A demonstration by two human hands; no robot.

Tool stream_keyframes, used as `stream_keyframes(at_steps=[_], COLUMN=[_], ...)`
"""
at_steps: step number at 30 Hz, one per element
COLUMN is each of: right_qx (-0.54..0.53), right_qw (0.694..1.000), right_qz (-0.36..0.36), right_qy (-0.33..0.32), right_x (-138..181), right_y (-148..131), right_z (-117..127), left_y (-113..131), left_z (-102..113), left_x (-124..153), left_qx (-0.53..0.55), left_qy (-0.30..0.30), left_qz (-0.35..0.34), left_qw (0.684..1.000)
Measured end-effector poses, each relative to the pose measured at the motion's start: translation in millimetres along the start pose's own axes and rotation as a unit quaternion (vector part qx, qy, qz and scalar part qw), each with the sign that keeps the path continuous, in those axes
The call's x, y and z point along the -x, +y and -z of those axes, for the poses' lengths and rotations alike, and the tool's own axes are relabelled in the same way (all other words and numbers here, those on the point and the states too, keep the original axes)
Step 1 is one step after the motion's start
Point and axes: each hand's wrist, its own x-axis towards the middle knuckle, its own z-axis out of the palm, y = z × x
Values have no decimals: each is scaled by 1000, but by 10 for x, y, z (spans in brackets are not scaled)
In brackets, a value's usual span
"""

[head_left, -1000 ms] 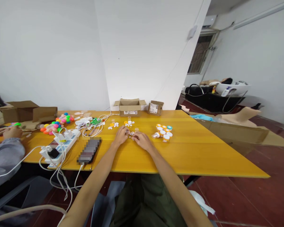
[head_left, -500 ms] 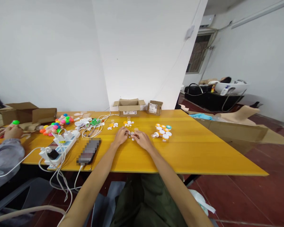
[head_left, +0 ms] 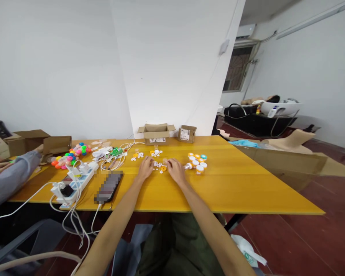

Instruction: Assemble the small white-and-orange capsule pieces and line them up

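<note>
My left hand (head_left: 146, 168) is at the table's middle, fingers curled in a pinch at a small white plastic piece (head_left: 155, 163). Opposite it, my right hand (head_left: 176, 170) also has its fingers drawn together; what they hold, if anything, is too small to make out. A clear plastic cup-like piece (head_left: 165, 160) is just beyond the right fingertips. Between the hands lie an orange toothed disc (head_left: 163, 168) and several small white parts (head_left: 159, 165). To the right of my right hand stand several small clear jars with white, orange and blue lids (head_left: 199, 168); one clear jar (head_left: 188, 166) lies on its side.
Similar sets of parts (head_left: 156, 153) lie farther back, before two cardboard boxes (head_left: 155, 140). Left of my arms are a phone (head_left: 108, 188), a power strip (head_left: 83, 178), tangled cables and colourful balls (head_left: 66, 160). A co-worker's sleeve (head_left: 13, 182) reaches in at far left.
My hands have moved slightly apart, and the orange disc now shows between them. The co-worker's arm has reached farther forward toward the open box. The view has shifted slightly.
</note>
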Motion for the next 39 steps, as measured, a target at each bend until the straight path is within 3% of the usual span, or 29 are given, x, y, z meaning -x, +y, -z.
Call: stream_keyframes(at_steps=[13,21,27,34,39], right_qx=[-3,119,161,169,176], right_qw=[1000,988,980,979,977], right_qz=[-31,-14,-26,-39,-48], right_qy=[2,-100,-116,-110,-106], right_x=[-42,59,83,89,99], right_y=[102,-199,-260,-266,-268], right_z=[-47,55,66,81,90], left_y=[-73,34,89,235,478], left_z=[-3,47,76,85,139], left_x=[313,600,736,978,1245], left_qx=[-89,-190,-218,-205,-127], left_qy=[4,-26,-39,-51,-81], left_qz=[-15,-42,-59,-65,-50], left_qw=[996,980,973,975,987])
